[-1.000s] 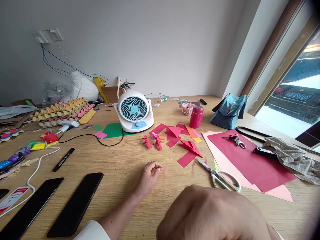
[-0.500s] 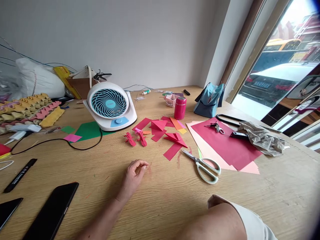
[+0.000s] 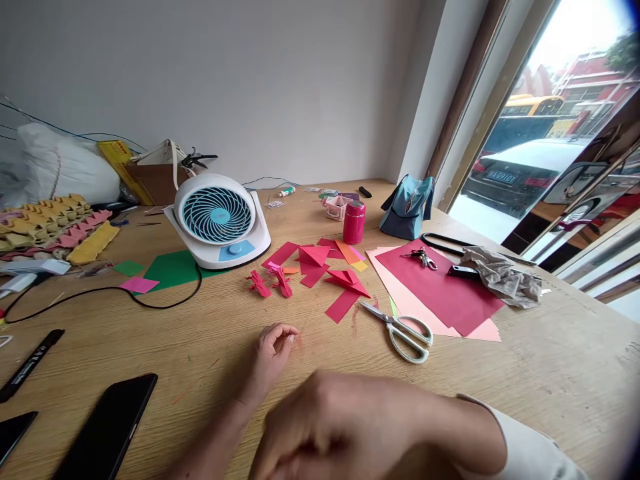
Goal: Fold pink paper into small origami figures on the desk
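My left hand (image 3: pixel 275 347) rests on the wooden table with its fingers curled in and the thumb close to the forefinger. Nothing shows between them. Close to the camera, my right hand (image 3: pixel 325 420) is bent at the wrist and smeared by motion; its fingers run off the lower edge, so their grip is hidden. Beyond my left hand lie two small folded red paper figures (image 3: pixel 259 284), side by side. A folded red paper piece (image 3: pixel 349 283) and red paper strips (image 3: pixel 342 305) lie to their right. White-handled scissors (image 3: pixel 407 337) lie with the blades slightly apart, pointing up and left.
A white and blue fan (image 3: pixel 217 220) stands behind the paper figures, its black cord (image 3: pixel 165 307) curving left. At right are a red bottle (image 3: pixel 355 223), a blue bag (image 3: pixel 408 207) and large red sheets (image 3: pixel 440 290) with keys (image 3: pixel 423 257). A black phone (image 3: pixel 107 427) and marker (image 3: pixel 33 365) lie left.
My right arm has swung in from the lower right, bringing the right hand into view in front of me. My left hand stays in place. The view has shifted slightly.
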{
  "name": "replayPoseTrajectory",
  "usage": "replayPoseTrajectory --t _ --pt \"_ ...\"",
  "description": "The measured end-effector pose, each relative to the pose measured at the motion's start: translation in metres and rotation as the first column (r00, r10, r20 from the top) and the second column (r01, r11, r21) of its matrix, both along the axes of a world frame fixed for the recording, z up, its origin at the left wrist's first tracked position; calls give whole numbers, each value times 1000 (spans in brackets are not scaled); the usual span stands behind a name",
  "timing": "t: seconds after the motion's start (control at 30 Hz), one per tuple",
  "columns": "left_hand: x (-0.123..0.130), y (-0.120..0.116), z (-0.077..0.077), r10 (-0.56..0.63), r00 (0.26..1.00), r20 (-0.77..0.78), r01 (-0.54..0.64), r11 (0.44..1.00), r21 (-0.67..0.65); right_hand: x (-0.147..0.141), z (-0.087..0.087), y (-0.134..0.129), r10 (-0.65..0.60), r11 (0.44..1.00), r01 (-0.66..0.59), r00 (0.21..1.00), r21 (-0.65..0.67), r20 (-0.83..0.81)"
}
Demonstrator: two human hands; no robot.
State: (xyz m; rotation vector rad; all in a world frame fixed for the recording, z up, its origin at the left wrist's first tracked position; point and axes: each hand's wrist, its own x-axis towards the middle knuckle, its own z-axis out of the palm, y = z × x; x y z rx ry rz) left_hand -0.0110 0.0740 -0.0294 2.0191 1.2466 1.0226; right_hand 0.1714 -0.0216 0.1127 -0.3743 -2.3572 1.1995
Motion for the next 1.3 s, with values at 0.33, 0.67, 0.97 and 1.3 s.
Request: replayPoseTrajectory --t 0.33,0.67,0.97,1.3 --pt "1 0 -4 -6 1000 15 6 1000 -3 115 -80 88 -918 396 826 352 401 181" --pt "5 -3 1 -18 1000 21 17 1000 19 107 -107 143 -936 329 780 193 533 295" --pt "5 -4 2 -37 998 55 37 999 -10 98 -110 160 -953 238 763 63 601 298" --pt "6 -6 10 -5 966 259 56 980 -193 104 -86 146 -996 62 773 85 632 -6"
